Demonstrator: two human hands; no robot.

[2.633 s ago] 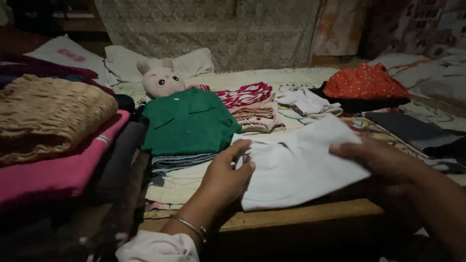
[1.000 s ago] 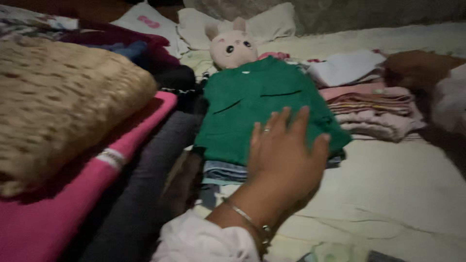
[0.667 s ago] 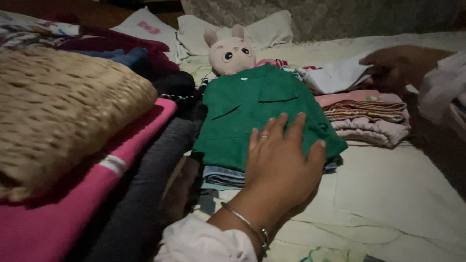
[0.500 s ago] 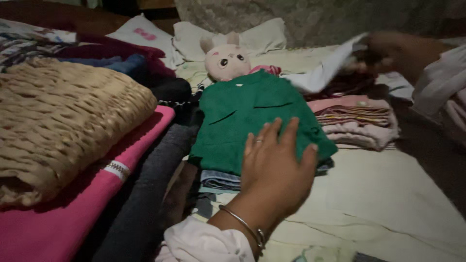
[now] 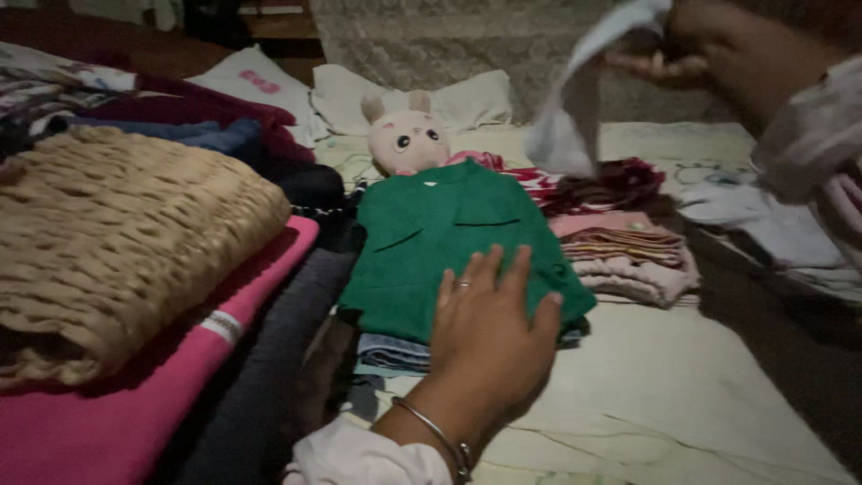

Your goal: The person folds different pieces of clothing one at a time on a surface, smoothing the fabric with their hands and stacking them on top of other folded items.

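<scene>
My left hand lies flat, fingers spread, on the near edge of a folded green shirt that tops a small stack of folded clothes. My right hand is raised at the upper right and grips a white cloth that hangs down above the bed. A pink plush rabbit sits just behind the green shirt.
A woven tan blanket lies on pink and dark folded fabric at the left. A stack of pinkish folded clothes sits to the right of the green shirt. White pillows lie at the back, on a pale sheet.
My right hand has lifted the white cloth up off the pile at the right. My left hand has stayed pressed on the green shirt.
</scene>
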